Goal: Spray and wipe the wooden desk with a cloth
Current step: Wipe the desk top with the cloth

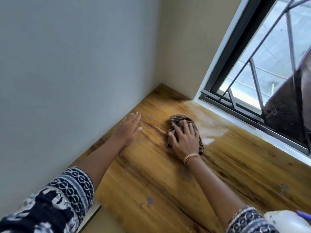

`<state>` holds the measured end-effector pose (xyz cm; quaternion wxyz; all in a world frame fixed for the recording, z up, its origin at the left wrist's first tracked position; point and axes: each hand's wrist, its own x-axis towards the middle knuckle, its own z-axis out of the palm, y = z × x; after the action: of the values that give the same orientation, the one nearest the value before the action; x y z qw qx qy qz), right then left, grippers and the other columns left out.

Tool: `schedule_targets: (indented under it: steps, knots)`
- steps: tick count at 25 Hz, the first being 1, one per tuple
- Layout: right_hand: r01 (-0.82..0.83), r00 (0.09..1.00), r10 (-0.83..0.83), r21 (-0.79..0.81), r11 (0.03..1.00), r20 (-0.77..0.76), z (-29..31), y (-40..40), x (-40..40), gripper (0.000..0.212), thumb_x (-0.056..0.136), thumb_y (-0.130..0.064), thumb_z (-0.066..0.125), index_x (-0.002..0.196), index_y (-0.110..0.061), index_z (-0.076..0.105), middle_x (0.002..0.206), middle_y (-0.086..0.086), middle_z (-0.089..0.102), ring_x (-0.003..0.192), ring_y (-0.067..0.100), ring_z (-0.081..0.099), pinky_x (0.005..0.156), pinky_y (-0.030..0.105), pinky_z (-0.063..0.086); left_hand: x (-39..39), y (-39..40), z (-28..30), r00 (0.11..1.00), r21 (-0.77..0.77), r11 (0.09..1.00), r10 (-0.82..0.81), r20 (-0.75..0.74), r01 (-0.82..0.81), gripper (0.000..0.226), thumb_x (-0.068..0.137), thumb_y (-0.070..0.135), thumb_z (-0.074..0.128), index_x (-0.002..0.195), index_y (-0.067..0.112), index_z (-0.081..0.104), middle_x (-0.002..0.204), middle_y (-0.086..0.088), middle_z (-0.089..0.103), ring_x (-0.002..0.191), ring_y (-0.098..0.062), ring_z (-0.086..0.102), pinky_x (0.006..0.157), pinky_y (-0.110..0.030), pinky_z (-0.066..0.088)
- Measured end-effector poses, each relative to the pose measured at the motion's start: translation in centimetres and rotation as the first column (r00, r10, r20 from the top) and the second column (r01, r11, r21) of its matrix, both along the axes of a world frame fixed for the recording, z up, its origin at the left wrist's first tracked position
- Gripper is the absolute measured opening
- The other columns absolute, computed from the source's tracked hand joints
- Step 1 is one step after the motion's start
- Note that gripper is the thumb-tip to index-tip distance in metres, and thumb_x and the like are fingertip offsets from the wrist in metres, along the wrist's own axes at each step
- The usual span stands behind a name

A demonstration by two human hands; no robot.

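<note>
The wooden desk [159, 179] fills the corner between a wall and a window. A dark brown striped cloth [178, 119] lies bunched on it near the far corner. My right hand [185, 140] presses flat on the cloth with fingers spread. Left of it, my left hand [128, 129] rests flat on the bare wood beside the wall, fingers straight. A white spray bottle [289, 221] with a purple part stands at the lower right edge, partly cut off.
A grey wall [75, 73] borders the desk on the left. The window [252, 81] with black frame and metal bars runs along the right side. Small purple paint flecks [149, 200] dot the wood. A bright glare patch [207, 130] lies right of the cloth.
</note>
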<state>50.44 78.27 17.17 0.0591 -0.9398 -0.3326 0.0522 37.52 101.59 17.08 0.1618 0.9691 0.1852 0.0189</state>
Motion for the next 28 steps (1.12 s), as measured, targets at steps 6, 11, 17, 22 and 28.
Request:
schedule_targets:
  steps: [6,11,17,22,28]
  knots:
    - [-0.578,0.816,0.575,0.056,0.814,0.058,-0.8,2.6,-0.2,0.051,0.098,-0.065,0.028,0.144,-0.047,0.041,0.161,-0.006,0.029,0.149,0.022,0.023,0.120,0.050,0.017,0.0,0.4,-1.7,0.995,0.065,0.998,0.009,0.095,-0.016,0.062,0.097,0.039,0.024,0.153,0.012,0.028,0.160,-0.004,0.025,0.149,-0.019,0.019,0.121,-0.033,0.013]
    - [0.044,0.996,-0.051,0.090,0.995,0.070,-0.3,2.8,13.8,0.060,0.093,-0.068,0.022,0.141,-0.043,0.047,0.158,-0.004,0.035,0.147,0.023,0.026,0.117,0.049,0.023,0.2,0.8,-2.2,0.989,0.036,0.998,0.055,0.139,-0.060,0.057,0.098,0.034,0.033,0.153,0.018,0.030,0.160,0.003,0.026,0.149,-0.013,0.019,0.121,-0.032,0.016]
    - [0.253,0.965,-0.260,0.177,0.951,0.020,-0.9,8.3,8.6,0.056,0.095,-0.062,0.026,0.142,-0.040,0.046,0.160,0.003,0.030,0.148,0.028,0.024,0.118,0.053,0.017,0.3,0.6,-2.1,0.988,0.031,0.997,0.070,0.136,-0.075,0.057,0.098,0.034,0.032,0.153,0.019,0.031,0.160,0.004,0.026,0.149,-0.012,0.019,0.120,-0.033,0.018]
    - [-0.330,0.944,0.329,0.089,0.940,0.034,-0.2,6.1,10.4,0.057,0.095,-0.067,0.026,0.144,-0.044,0.043,0.159,-0.008,0.031,0.149,0.020,0.022,0.120,0.048,0.018,0.4,0.5,-2.0,0.990,0.044,0.996,0.075,0.116,-0.081,0.057,0.098,0.036,0.030,0.153,0.020,0.029,0.160,0.004,0.025,0.149,-0.012,0.018,0.120,-0.033,0.017]
    - [0.458,0.871,-0.478,0.167,0.873,0.111,-1.9,-3.1,14.8,0.057,0.096,-0.062,0.028,0.143,-0.036,0.048,0.156,0.004,0.039,0.144,0.028,0.032,0.116,0.053,0.023,0.4,0.6,-2.3,0.990,0.045,0.995,0.085,0.111,-0.090,0.057,0.099,0.035,0.031,0.153,0.021,0.029,0.160,0.005,0.025,0.149,-0.011,0.019,0.120,-0.034,0.018]
